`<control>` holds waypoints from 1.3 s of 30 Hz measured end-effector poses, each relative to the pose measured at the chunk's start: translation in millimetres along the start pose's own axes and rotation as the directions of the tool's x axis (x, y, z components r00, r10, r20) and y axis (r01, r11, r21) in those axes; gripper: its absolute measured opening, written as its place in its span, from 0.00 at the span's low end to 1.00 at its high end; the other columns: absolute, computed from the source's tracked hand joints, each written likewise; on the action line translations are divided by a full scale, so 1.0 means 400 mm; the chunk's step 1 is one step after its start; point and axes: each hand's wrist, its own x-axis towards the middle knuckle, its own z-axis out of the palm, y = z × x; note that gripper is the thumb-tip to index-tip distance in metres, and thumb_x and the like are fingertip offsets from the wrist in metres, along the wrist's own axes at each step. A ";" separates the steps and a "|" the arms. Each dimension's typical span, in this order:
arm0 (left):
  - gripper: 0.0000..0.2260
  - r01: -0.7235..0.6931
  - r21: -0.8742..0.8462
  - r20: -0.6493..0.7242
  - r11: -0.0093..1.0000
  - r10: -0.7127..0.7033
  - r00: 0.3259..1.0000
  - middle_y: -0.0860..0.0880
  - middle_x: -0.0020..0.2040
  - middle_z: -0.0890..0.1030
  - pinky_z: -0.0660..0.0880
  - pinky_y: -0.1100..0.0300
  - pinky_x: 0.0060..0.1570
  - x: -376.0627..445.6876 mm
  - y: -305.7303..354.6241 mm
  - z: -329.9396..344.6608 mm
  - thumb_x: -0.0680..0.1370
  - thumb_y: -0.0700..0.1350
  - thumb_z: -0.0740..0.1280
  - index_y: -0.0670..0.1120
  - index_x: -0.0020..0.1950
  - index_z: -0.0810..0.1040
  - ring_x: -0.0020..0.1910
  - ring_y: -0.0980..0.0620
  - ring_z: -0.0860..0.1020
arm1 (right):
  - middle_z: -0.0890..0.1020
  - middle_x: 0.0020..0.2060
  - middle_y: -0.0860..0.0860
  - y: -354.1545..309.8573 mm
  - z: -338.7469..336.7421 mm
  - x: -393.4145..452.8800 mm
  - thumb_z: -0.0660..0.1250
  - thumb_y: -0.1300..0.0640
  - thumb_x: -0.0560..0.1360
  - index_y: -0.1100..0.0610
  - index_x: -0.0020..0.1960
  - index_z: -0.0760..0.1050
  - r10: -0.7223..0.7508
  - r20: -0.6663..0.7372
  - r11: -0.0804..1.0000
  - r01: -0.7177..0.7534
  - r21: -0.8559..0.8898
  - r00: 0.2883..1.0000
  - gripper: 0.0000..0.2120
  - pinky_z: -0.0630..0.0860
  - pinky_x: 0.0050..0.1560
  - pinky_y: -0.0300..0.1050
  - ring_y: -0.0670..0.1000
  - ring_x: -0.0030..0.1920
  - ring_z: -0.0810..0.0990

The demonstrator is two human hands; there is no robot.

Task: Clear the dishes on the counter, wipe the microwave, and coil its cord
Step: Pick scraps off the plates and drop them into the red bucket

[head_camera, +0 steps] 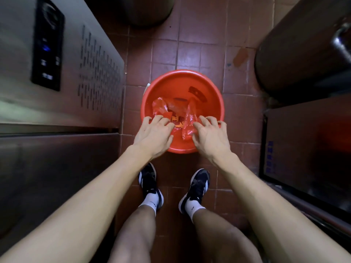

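Microwave, its cord and the counter dishes: none identifiable in this view, so can't place them; the dark box with blue markings [307, 154] at the right edge might be an appliance, can't confirm. What's actually in hand is a red plastic basin [182, 86] on the tiled floor [201, 52], sitting between a stainless cabinet [60, 103] on the left and dark units on the right, just ahead of the person's shoes [150, 185]. Both hands are down at the basin's near rim, palms down. Left hand [153, 137] has fingers curled over the near-left rim, fingertips reaching inside; looks like a loose hold on the rim, not a closed fist. Right hand [209, 137] mirrors it on the near-right rim, fingers bent and spread, touching the crumpled red plastic bags [188, 122] lying in the basin; can't tell if it's pinching a bag or only the rim. The symmetric two-hand placement fits lifting or sliding the basin level, probably to use it as a carry tub for dishes or as wash water for wiping. Water level unclear. Judgement: early in the task, none of the three steps visibly done.
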 end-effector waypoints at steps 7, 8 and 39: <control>0.21 0.147 -0.120 -0.092 0.982 -0.159 0.983 0.51 0.71 0.72 0.63 0.46 0.69 -0.210 0.078 -0.323 0.81 0.55 0.59 0.51 0.73 0.68 0.71 0.49 0.67 | 0.75 0.69 0.52 -0.062 -0.348 -0.162 0.61 0.48 0.80 0.52 0.68 0.75 -0.088 -0.073 0.993 0.094 0.077 0.993 0.18 0.69 0.63 0.59 0.58 0.68 0.71; 0.21 0.166 -0.133 -0.107 0.977 -0.180 0.978 0.52 0.71 0.72 0.63 0.46 0.69 -0.244 0.088 -0.373 0.81 0.56 0.59 0.51 0.73 0.68 0.71 0.49 0.67 | 0.75 0.69 0.52 -0.074 -0.401 -0.187 0.60 0.48 0.80 0.51 0.68 0.74 -0.107 -0.081 0.990 0.114 0.086 0.991 0.18 0.69 0.62 0.58 0.58 0.68 0.71; 0.19 0.666 -0.492 -0.398 0.561 -0.825 0.401 0.51 0.69 0.75 0.68 0.49 0.63 -1.656 -0.015 -0.736 0.80 0.55 0.61 0.51 0.70 0.71 0.68 0.47 0.71 | 0.77 0.67 0.47 -0.989 -0.958 -0.958 0.62 0.49 0.80 0.49 0.69 0.73 -0.794 -0.230 0.591 0.803 -0.079 0.562 0.17 0.67 0.61 0.52 0.55 0.66 0.72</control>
